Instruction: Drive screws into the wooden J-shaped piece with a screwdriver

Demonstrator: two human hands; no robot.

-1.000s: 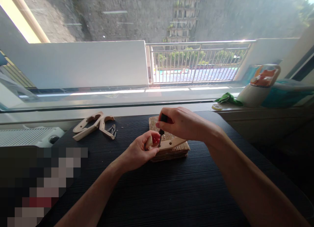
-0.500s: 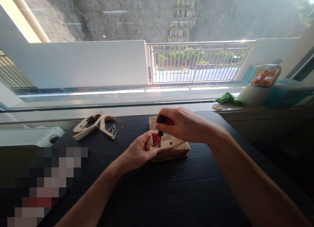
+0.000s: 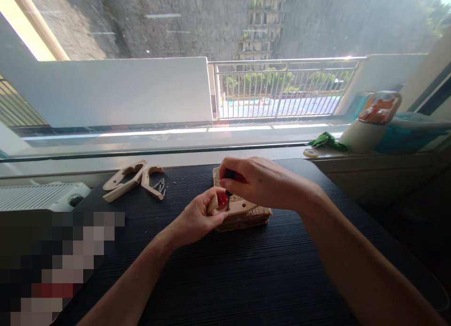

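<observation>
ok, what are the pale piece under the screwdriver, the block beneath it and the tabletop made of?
Pale piece: probably wood, unpainted, smooth; even tan colour.
Block: likely stacked cardboard, raw; rough brown layered edges.
Tabletop: black wood-grain finish, perhaps laminate; fine parallel lines, core hidden.

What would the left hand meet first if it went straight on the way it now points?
Most likely the screwdriver: it stands just ahead of the left hand, at the wooden piece this hand holds, though depth is unclear.
</observation>
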